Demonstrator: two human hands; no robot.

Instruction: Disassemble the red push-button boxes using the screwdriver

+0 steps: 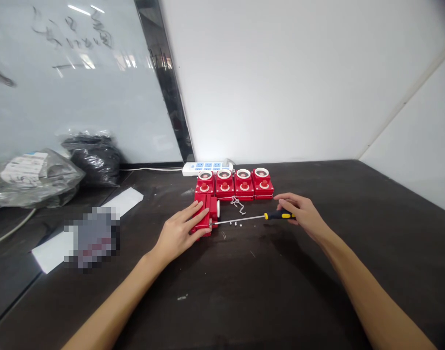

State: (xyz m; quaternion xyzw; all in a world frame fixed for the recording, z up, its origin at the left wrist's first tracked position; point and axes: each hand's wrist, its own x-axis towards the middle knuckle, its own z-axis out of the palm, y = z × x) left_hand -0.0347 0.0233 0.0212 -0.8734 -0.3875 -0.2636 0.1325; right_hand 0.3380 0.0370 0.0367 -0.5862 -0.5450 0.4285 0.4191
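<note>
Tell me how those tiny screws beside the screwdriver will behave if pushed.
The small screws lying loose on the dark tabletop will probably roll or scatter at a light push, since nothing holds them. They should feel very light and may be fiddly to pinch off that flat surface, though they are too small to see in detail.

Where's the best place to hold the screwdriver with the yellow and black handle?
Grip the yellow and black handle of the screwdriver, coming from the right, as the right hand does. It lies almost level, its thin metal shaft pointing left at the red box, so the fat handle is what fingers can wrap around.
</note>
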